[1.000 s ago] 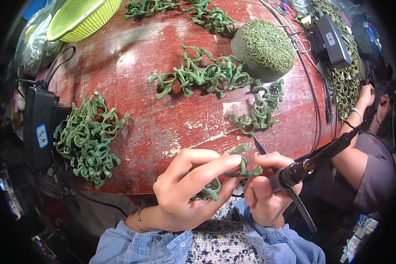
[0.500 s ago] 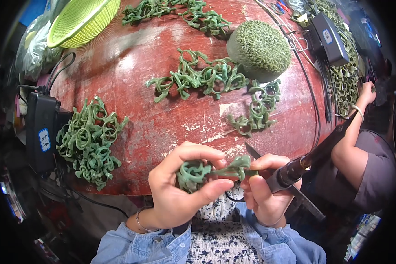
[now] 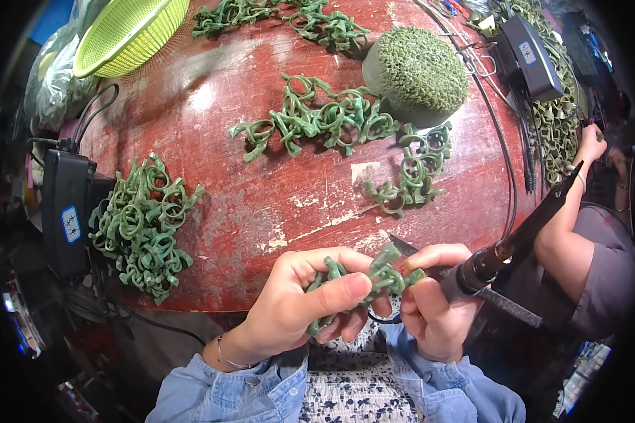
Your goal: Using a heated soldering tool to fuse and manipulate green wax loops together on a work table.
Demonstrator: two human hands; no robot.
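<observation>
Head view, one entry per item.

Left hand (image 3: 300, 307): fingers curled, thumb pressed across a green wax ring cluster (image 3: 374, 278); held at the near edge of the bench (image 3: 261, 190), above the lap.

Right hand (image 3: 434, 303): closed round a black-handled wax pen (image 3: 504, 247), its metal tip lying against the top of the cluster; fingers also touch the cluster's right end.

Green wax ring cluster: between both hands, in the air just off the bench edge.

Bench: round, worn red top with chipped paint.

Ring pile, left (image 3: 141, 225): loose green rings near the left rim, beside a black box (image 3: 67, 218) with cables.

Ring row, centre (image 3: 310, 120): joined rings lying mid-bench.

Ring group, right (image 3: 413, 173): smaller lot, just below a green dome (image 3: 416, 70) covered in rings.

Ring lot, far (image 3: 282, 17): at the far rim.

Basket (image 3: 130, 32): yellow-green plastic, far left.

Second black box (image 3: 529, 56): far right, cables trailing down the bench.

Other person's arm (image 3: 578, 211): at the right rim, hand raised by more green rings.
</observation>
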